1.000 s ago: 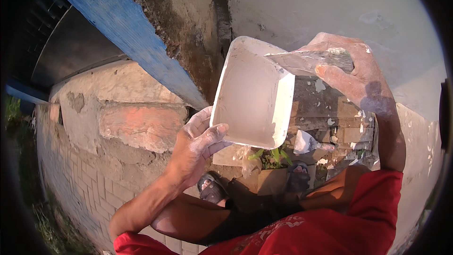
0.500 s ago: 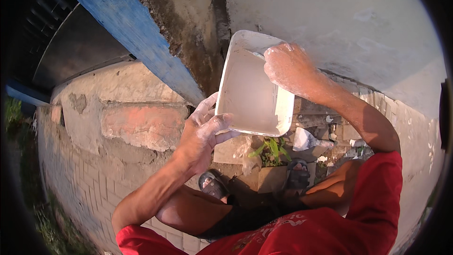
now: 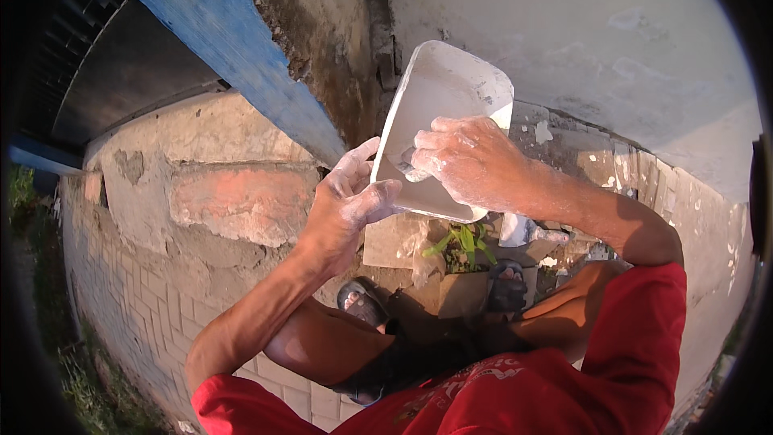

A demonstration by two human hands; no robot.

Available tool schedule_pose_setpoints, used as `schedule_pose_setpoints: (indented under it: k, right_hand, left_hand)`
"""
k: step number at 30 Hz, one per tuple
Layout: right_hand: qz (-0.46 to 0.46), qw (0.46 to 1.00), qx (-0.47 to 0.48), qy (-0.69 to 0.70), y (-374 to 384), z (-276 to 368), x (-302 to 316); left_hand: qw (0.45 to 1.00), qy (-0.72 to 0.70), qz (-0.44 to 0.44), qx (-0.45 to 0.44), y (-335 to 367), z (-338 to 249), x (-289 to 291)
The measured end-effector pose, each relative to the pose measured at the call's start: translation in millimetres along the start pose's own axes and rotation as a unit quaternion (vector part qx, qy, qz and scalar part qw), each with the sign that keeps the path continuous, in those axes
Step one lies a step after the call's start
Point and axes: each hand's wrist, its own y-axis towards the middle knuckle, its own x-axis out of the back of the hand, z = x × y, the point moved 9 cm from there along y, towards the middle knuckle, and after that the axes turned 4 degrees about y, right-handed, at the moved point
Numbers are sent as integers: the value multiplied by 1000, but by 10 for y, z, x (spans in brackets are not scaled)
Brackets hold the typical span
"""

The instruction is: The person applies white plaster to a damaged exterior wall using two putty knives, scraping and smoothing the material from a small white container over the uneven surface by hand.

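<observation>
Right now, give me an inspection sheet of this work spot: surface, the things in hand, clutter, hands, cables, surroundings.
Surface: paved brick ground, dusty, seen from above.
Things in hand: white tray smeared with white paste, tilted up; a scraper inside it, mostly hidden.
Clutter: second scraper on the ground by a small green plant.
Hands: left hand grips the tray's edge; right hand works inside the tray; both coated white.
Cables: nothing seen.
Surroundings: white plastered wall, blue beam, patched low wall.
</observation>
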Motion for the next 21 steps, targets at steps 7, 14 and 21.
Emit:
schedule_pose_setpoints:
  k: [7,14,21]
  right_hand:
    - [86,994,-39,63,-245,-342,353]
    - [-121,841,-516,112,-670,-1750,1517]
    - [-327,819,-24,-471,364,-1531,1833]
  left_hand:
    - [999,-25,18,38,116,113,-84]
    - [995,-22,32,89,17,223,-45]
    - [994,12,56,97,51,134,-144]
